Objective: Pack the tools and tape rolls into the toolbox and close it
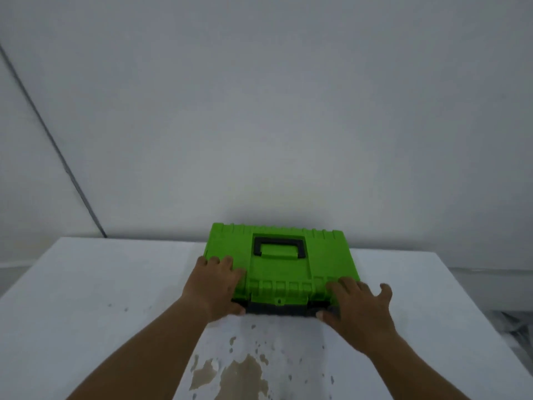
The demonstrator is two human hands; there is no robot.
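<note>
Green toolbox (281, 265) sits lid-down (closed) on the white table (101, 284), against the far wall (259, 111). Black carry handle (279, 247) folded flat into the lid recess. Left hand (215, 285) pressed on the front-left corner, fingers spread flat, thumb at the black base. Right hand (356, 308) likewise at the front-right corner, fingers splayed, gripping nothing. No legible branding. Brown stains (230, 370) on the near tabletop.

toolbox (281, 265) contents hidden, latches covered by hands

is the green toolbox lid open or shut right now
Shut: the green lid lies flat on the dark base, with the left hand and right hand at its front corners. Whether the latches are fastened, cannot tell.
</note>
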